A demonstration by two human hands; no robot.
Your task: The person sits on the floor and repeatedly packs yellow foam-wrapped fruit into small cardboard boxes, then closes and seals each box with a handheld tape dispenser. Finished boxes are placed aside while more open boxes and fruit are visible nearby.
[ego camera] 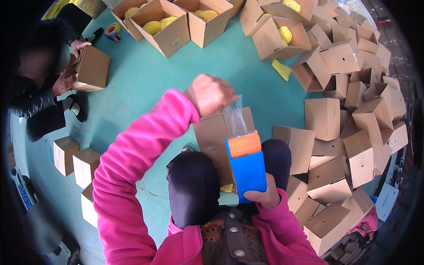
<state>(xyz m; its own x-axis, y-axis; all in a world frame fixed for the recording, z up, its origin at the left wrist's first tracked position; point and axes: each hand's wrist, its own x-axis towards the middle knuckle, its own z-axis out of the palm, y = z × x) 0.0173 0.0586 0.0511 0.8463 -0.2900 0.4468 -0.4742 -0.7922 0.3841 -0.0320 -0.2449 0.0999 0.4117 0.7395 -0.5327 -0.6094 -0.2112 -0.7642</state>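
Note:
My right hand (266,193) is wrapped around the lower end of a blue and orange tape dispenser (248,169). A strip of clear packing tape (236,117) runs taut from its toothed edge up to my left hand (212,94). The left fingers are closed on the tape's free end, which they partly hide. Beneath the tape and dispenser, a cardboard box (212,145) sits between my knees. The dispenser covers part of its top. A bit of yellow foam netting (227,188) shows at the box's near end.
Empty cardboard boxes (331,179) are heaped along my right. Ahead stand open boxes (172,39) holding netted items (154,27). A co-worker's hands (64,82) hold a box (94,68) at left; another tape dispenser (112,31) lies nearby. Several closed boxes (86,165) stand on the green floor (149,73).

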